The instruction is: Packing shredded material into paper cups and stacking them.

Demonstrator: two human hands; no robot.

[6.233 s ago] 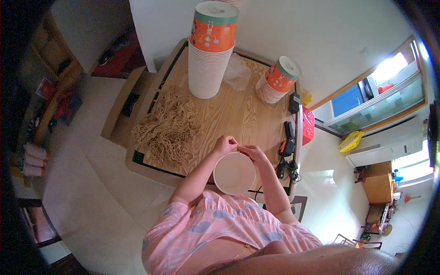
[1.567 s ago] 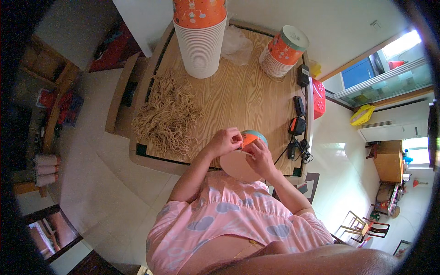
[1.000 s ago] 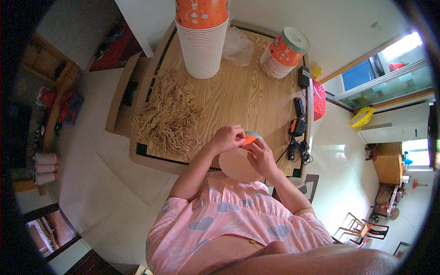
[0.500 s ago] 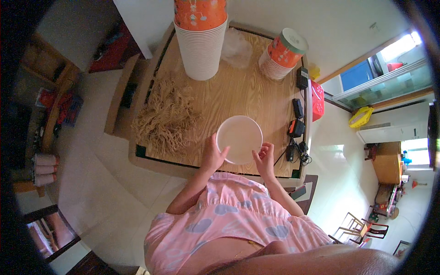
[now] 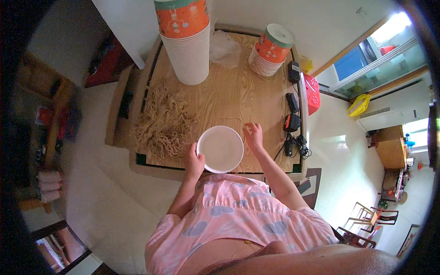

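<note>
Head view: left hand (image 5: 194,160) grips the round white paper bowl (image 5: 220,149) upright and empty on the wooden table (image 5: 238,94); right hand (image 5: 253,135) hovers open beside it. Tan noodle pile (image 5: 163,123) waits untouched, so filling's not yet begun.

A tall stack of white paper cups (image 5: 187,41) with an orange-and-green printed top cup stands at the bench's (image 5: 238,98) far left. A shorter orange stack (image 5: 270,50) stands far right; a clear plastic bag (image 5: 225,45) lies between them.

left hand (image 5: 194,160): fingers curled, gripping | right hand (image 5: 253,135): open (fingers spread)
</note>
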